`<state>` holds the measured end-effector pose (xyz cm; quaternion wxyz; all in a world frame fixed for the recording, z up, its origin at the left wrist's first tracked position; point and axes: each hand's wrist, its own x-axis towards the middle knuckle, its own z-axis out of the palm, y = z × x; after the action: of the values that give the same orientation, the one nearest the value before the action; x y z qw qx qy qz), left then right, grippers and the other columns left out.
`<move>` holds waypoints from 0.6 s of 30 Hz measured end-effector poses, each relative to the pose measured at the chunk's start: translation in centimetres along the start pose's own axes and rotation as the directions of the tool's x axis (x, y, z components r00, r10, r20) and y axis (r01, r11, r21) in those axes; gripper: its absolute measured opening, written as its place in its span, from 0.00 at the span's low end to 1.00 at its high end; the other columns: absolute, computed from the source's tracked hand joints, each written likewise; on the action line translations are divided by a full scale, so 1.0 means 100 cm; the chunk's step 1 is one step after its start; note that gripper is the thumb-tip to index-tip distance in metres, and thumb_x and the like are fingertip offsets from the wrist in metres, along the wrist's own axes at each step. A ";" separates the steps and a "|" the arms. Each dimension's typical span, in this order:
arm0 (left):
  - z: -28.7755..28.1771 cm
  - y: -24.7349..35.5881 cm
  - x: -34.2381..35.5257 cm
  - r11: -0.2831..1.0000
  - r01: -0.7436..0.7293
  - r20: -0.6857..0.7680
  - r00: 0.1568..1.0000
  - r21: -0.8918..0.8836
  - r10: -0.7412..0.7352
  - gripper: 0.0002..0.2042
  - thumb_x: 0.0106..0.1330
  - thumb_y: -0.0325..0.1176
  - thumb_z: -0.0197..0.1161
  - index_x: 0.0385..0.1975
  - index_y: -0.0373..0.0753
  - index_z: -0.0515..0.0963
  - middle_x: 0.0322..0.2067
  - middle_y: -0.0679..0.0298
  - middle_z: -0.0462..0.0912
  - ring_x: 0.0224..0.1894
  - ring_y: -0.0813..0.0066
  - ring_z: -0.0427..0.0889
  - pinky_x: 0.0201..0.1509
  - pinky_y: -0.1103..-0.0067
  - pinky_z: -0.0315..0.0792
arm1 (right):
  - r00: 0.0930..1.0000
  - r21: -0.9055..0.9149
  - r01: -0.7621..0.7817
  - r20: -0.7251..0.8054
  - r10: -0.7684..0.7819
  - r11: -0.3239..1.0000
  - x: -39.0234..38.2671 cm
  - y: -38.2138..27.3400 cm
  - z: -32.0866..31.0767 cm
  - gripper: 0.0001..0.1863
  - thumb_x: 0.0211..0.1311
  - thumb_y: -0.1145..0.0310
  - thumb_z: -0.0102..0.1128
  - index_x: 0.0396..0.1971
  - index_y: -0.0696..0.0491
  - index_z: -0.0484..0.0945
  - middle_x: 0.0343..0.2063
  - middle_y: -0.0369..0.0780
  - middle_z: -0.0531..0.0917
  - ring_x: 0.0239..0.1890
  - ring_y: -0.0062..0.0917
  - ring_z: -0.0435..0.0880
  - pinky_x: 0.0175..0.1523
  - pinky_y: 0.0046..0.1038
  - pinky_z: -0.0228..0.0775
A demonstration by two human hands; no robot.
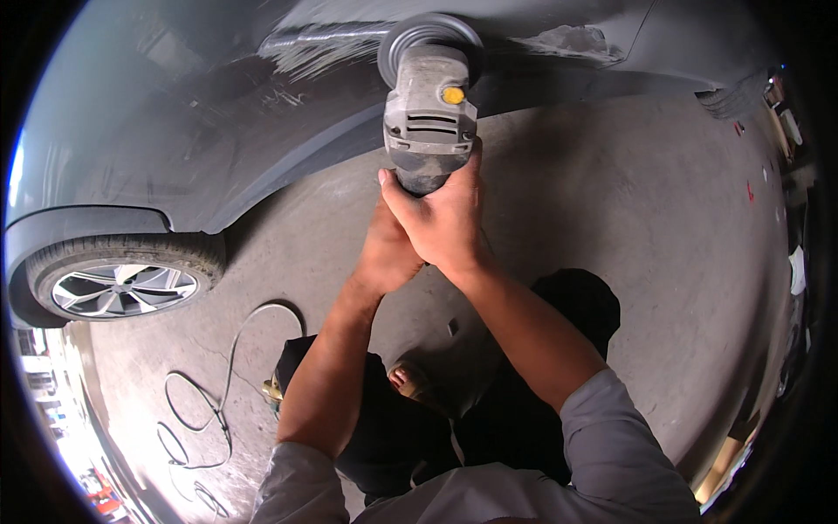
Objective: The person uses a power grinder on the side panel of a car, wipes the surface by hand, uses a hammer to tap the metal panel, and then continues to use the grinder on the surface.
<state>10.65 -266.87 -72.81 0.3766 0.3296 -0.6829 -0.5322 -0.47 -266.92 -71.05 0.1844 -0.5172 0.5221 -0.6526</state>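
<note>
My left hand (391, 249) and my right hand (445, 218) both grip a grey angle grinder (425, 109) with a yellow button on top, the right one higher up and over part of the left. The grinder's round disc (429, 35) is at the grey car body panel (201, 87), in a band of scuffed, whitish scraped patches (567, 44); whether it touches the surface I cannot tell for sure. The lower part of the grinder's handle is hidden under my fingers.
The car's wheel (122, 279) stands at the left, and another tyre (733, 94) shows at the far right. A looped hose or cable (229, 367) lies on the concrete floor (663, 262) beside my legs and sandalled foot (410, 384). Assorted items line the right edge.
</note>
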 end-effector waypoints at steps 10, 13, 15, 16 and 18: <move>0.006 -0.006 0.007 0.997 -0.075 0.028 0.997 0.021 0.075 0.36 0.64 0.25 0.76 0.71 0.32 0.66 0.64 0.56 0.79 0.65 0.63 0.78 0.71 0.67 0.72 | 0.999 -0.012 -0.039 -0.030 0.038 0.999 0.004 0.002 -0.009 0.40 0.55 0.64 0.82 0.61 0.62 0.66 0.46 0.52 0.87 0.46 0.48 0.89 0.53 0.44 0.82; 0.011 -0.006 0.009 0.996 0.077 -0.016 0.997 -0.045 -0.078 0.36 0.62 0.25 0.79 0.70 0.33 0.68 0.64 0.58 0.79 0.64 0.66 0.77 0.70 0.68 0.73 | 0.987 -0.030 -0.024 -0.160 0.018 0.999 0.006 0.003 -0.012 0.40 0.55 0.66 0.83 0.62 0.63 0.68 0.48 0.51 0.87 0.49 0.43 0.89 0.57 0.42 0.80; 0.014 -0.005 0.009 0.997 0.073 -0.030 0.997 -0.007 -0.073 0.36 0.61 0.26 0.79 0.70 0.33 0.68 0.63 0.58 0.79 0.63 0.66 0.77 0.70 0.69 0.73 | 0.981 -0.030 -0.111 -0.161 0.104 0.993 0.005 0.003 -0.015 0.39 0.55 0.65 0.83 0.62 0.62 0.69 0.48 0.50 0.87 0.49 0.42 0.88 0.56 0.41 0.80; 0.015 -0.005 0.010 0.998 0.056 -0.027 0.998 -0.024 -0.056 0.36 0.61 0.26 0.79 0.70 0.33 0.68 0.63 0.58 0.80 0.63 0.66 0.77 0.70 0.69 0.73 | 0.983 -0.026 -0.131 -0.134 0.127 0.991 0.006 0.003 -0.017 0.40 0.55 0.65 0.83 0.62 0.62 0.69 0.48 0.50 0.87 0.49 0.42 0.88 0.56 0.41 0.80; 0.018 -0.004 0.012 0.985 0.169 0.011 0.986 -0.033 -0.168 0.36 0.62 0.25 0.78 0.69 0.32 0.68 0.63 0.57 0.79 0.64 0.66 0.77 0.71 0.69 0.72 | 0.991 -0.008 -0.115 -0.070 0.114 0.993 0.007 0.004 -0.020 0.40 0.55 0.65 0.83 0.62 0.61 0.69 0.48 0.50 0.87 0.49 0.42 0.89 0.56 0.41 0.80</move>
<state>8.51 -267.10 -73.28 0.3328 0.3776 -0.6451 -0.5748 -2.63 -266.69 -70.91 0.2002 -0.4647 0.5608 -0.6554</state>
